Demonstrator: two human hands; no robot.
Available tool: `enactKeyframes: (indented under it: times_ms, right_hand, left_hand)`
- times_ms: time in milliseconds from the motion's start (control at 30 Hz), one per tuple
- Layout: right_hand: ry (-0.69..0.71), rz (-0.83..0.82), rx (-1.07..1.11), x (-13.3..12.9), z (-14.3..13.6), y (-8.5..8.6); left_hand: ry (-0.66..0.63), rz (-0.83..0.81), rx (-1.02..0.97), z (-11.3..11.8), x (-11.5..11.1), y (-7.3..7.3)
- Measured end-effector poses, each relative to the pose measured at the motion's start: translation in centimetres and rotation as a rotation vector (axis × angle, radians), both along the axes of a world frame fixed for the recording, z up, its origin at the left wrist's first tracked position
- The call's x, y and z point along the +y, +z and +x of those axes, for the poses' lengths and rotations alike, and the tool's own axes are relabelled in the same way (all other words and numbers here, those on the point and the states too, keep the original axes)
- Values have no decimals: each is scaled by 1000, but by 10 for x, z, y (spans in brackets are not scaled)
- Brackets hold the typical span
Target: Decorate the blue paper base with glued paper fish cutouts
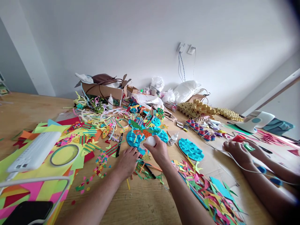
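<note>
1. While the left hand (127,161) lay flat, palm down and fingers loosely spread, on the wooden table (145,203), its fingertips touched the near edge of a blue paper cutout (134,139).
2. The right hand (157,150) was closed around a small white glue bottle (148,142), gripping it from below with the bottle tipped toward the blue cutout, just above the cutout's near edge.
3. A black pen (119,145) lay just left of the left hand, and a second black pen (150,171) lay between the two forearms among green and orange paper strips.
4. A second small glue bottle (173,139) stood tilted just right of the right hand, next to a round blue embossed disc (191,149).
5. Colourful paper scraps (206,190) were heaped along the right forearm, reaching toward the near table edge.
6. On the left, a white keyboard-like device (35,151) rested on bright yellow paper (44,129), with a ring of clear tape (64,154) just beside it and a dark phone (28,212) at the near corner.
7. Farther back stood an open cardboard box (102,90) with curly paper strips (93,109) spilling in front of it, white plastic bags (185,89) by the wall, and yellow egg-carton pieces (199,109).
8. A co-worker's hands (241,150) at the right were pressed close together over a small green and red object; I could not tell how they held it.
9. A white glue gun stand (254,121) sat beyond those hands.
</note>
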State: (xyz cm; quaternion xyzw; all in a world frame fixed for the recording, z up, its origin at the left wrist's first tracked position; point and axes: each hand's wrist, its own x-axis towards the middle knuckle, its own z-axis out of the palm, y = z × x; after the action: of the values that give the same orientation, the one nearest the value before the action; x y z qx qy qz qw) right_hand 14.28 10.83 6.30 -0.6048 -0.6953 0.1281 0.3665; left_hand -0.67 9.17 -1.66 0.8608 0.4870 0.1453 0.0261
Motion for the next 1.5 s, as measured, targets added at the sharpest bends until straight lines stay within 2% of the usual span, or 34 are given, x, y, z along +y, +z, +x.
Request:
enactKeyframes:
  times_ms: [233, 667, 967, 1167, 1500]
  right_hand:
    - [6, -26, -59, 3, 0, 0]
    - [-5, 34, -131, 6, -2, 1]
    - [-7, 2, -136, 8, -6, 1]
    - [3, 29, -140, 7, -7, -1]
    - [-1, 11, -108, 5, -5, 6]
  left_hand:
    - [2, -6, -9, 0, 1, 0]
    - [7, -19, -16, 2, -1, 4]
    - [15, -14, -21, 3, -2, 6]
    - [15, -3, -10, 2, 0, 1]
    - [16, -34, 9, 2, 2, 2]
